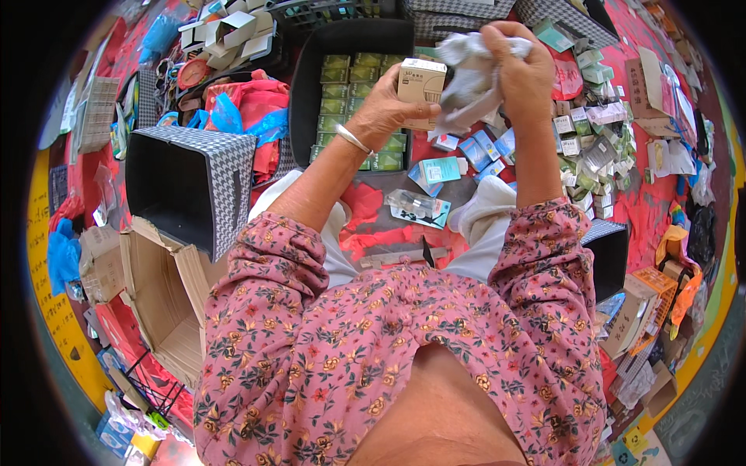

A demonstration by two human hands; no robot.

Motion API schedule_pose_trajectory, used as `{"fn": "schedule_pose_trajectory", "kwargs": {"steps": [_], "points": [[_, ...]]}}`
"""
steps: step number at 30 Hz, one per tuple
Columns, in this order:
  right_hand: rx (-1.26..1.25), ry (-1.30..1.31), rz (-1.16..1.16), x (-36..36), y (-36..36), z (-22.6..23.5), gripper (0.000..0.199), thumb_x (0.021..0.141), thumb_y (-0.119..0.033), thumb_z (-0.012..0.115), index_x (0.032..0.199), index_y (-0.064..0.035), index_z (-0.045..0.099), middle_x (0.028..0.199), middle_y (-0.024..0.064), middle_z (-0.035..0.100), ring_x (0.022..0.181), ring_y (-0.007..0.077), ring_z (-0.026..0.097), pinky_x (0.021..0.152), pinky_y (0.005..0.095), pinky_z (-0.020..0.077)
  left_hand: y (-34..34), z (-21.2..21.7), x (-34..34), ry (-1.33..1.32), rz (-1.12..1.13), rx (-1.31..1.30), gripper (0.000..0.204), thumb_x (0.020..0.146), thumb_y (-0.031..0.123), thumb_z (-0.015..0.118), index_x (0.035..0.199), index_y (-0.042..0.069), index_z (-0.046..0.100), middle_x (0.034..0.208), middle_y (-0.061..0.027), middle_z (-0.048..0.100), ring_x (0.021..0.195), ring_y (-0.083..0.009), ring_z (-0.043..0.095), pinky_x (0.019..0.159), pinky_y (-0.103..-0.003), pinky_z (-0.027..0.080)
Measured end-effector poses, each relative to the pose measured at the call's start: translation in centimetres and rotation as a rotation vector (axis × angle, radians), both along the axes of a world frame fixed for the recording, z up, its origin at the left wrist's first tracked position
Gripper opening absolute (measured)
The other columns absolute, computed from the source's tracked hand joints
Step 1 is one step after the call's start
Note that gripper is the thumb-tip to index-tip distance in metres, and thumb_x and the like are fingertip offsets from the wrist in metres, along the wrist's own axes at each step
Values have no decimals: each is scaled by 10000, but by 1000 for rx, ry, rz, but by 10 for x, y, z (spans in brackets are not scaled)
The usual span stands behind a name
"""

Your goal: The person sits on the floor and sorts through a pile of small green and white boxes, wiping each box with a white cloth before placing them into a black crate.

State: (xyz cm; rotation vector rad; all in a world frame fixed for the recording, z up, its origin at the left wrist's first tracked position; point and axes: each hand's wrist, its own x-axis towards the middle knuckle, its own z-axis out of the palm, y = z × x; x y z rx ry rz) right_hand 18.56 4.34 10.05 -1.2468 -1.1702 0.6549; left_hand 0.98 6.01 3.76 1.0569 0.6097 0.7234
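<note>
Resting seemingly within left hand point(378, 114): box point(422, 82)

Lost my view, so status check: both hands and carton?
Left hand holds tan carton. Right hand grips crumpled whitish cloth beside it. Left forearm partly hides green boxes in black bin.

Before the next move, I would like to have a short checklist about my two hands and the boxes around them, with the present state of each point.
1. Left hand holds the tan box: ok.
2. Right hand holds the pale cloth: ok.
3. Pale cloth is apart from the tan box: cannot tell, they meet in this view.
4. Green boxes are in rows inside the black bin: ok, where visible.
5. Green-and-white boxes at right are neatly arranged: not ok, loosely heaped.
</note>
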Motion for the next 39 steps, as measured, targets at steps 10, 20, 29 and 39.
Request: {"fn": "schedule_pose_trajectory", "kwargs": {"steps": [10,20,29,39], "points": [[-208,-736,-168,32,9,-36,176,710,-196,629,835,-73,622,721,111,614,659,244,602,609,337,472,-4,9,7,4,8,190,545,641,4,702,1115,48,437,986,-33,549,876,-116,554,764,-266,468],[-515,-152,435,-24,-7,-36,408,788,-351,616,1006,-8,577,846,58,597,749,123,559,667,260,460,12,-8,-5,40,250,-340,697,769,201,662,1264,169,172,1055,-63,490,969,-215,527,723,-488,466],[-689,452,384,-11,-1,-48,255,821,-222,588,958,-8,584,833,50,600,732,108,563,622,262,467,17,0,-16,-196,-18,-448,512,888,253,461,1319,115,223,1160,-116,474,1058,-270,499,857,-484,435],[-477,21,209,-8,1,-52,188,832,-189,570,889,-13,601,777,20,593,674,83,542,612,231,447,12,-5,-6,-240,57,-438,359,883,291,477,1176,92,419,1083,-69,531,960,-219,560,819,-427,487]]}}
